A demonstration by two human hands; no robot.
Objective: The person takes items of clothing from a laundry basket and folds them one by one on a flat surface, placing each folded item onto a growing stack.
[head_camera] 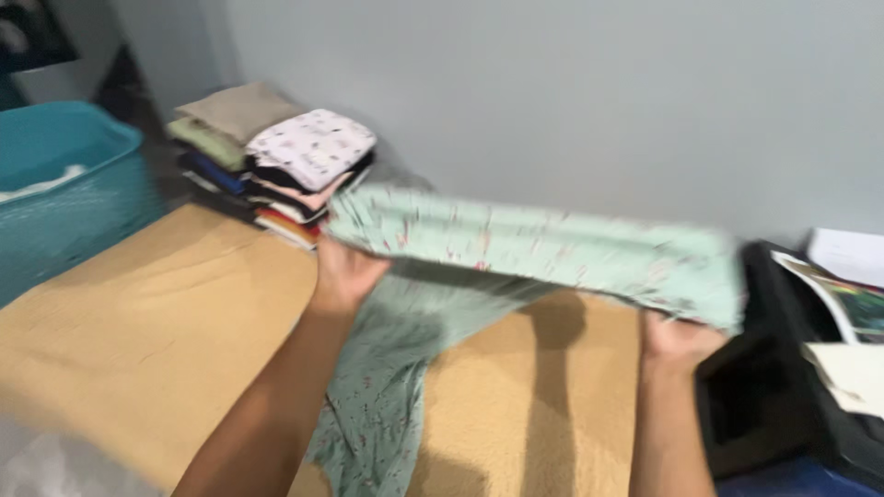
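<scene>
A pale green garment (534,244) with a small flowery print hangs stretched between the two hands, held up above a tan bedcover (147,331). Its upper part runs in a blurred band from one hand to the other, while a longer part droops down the middle and trails onto the cover near the person's arms. The left hand (345,276) pinches one end, fingers closed on the cloth from beneath. The right hand (677,336) grips the other end, fingers closed on the fabric just beside a black box-like thing (764,405).

This looks like a fold in mid-course: the cloth is drawn out lengthwise, not yet laid flat. The next move likely calls for both ends to be kept level and taut, so that the hanging part lies straight rather than bunched.

Beyond the left hand, against the grey wall (571,101), sits a stack of folded clothes (272,161) in many colours. A teal laundry basket (64,184) stands at the far left, with something white inside. Papers (852,308) lie at the right edge.
</scene>
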